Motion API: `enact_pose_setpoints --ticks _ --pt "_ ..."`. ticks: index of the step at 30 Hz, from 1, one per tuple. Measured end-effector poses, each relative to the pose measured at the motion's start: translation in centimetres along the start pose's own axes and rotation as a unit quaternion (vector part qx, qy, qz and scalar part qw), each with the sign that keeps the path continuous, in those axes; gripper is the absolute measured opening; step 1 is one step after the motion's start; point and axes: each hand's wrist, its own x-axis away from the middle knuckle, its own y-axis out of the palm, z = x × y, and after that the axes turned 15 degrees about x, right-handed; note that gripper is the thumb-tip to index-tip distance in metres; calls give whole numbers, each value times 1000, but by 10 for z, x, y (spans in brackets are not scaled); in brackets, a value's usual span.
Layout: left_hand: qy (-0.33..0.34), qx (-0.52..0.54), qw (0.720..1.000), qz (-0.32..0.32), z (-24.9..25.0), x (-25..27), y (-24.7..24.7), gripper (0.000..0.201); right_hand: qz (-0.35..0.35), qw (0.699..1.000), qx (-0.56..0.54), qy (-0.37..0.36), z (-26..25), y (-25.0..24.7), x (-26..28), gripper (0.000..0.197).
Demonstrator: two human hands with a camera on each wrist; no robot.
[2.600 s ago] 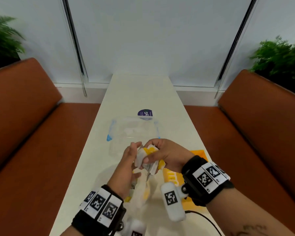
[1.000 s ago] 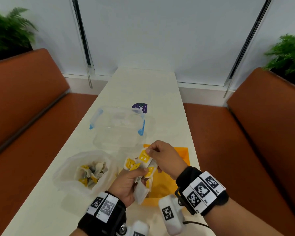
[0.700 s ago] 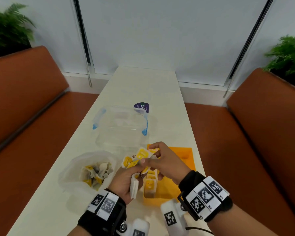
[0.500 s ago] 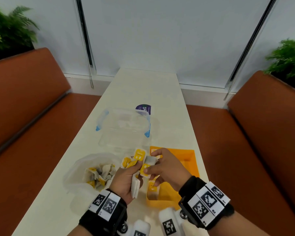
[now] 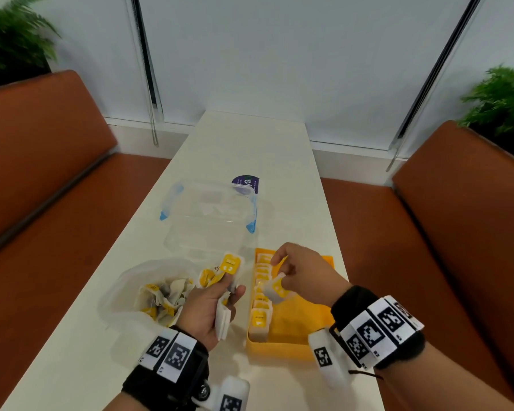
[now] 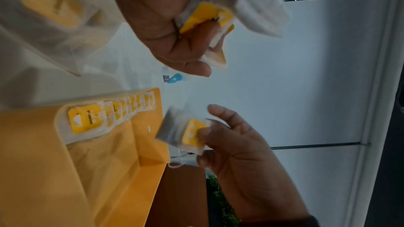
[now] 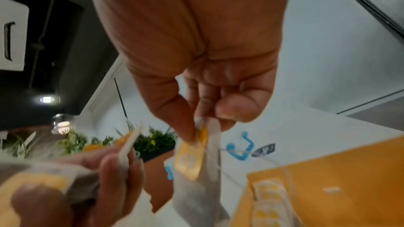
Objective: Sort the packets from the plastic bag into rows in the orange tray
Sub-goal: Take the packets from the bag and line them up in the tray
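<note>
The orange tray (image 5: 300, 321) lies at the table's near right, with a row of yellow-and-white packets (image 5: 261, 295) standing along its left wall. Over that row my right hand (image 5: 279, 272) pinches a single packet (image 5: 276, 289) between thumb and fingers; the right wrist view shows the same packet (image 7: 190, 154) hanging from the pinch. Left of the tray, my left hand (image 5: 229, 287) grips a bunch of several packets (image 5: 224, 266). The clear plastic bag (image 5: 125, 289) sits open at the left and holds more packets (image 5: 163, 295).
A clear lidded container (image 5: 211, 215) with blue clips stands just beyond the tray and bag, a purple sticker (image 5: 245, 183) behind it. Brown bench seats (image 5: 57, 232) run along both long sides of the narrow white table (image 5: 250, 143).
My right hand has pulled one packet off the bunch in my left hand and carried it right, over the tray's row. The hands, together before, are now apart.
</note>
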Motion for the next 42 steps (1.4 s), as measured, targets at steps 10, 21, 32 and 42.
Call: enact_pose_setpoints --ticks 10,21,32,42 --pt "-13 -7 1000 9 -8 3 0 6 -272 937 214 -49 -1 48 -23 34" --pt "-27 -1 999 21 -3 6 -6 9 -218 968 106 60 6 79 -28 36" --pt "-39 -11 999 13 1 -1 -7 10 -303 942 69 123 24 57 -21 9" --pt "-55 -53 997 -7 -12 0 5 11 -140 983 -47 112 27 29 -18 11"
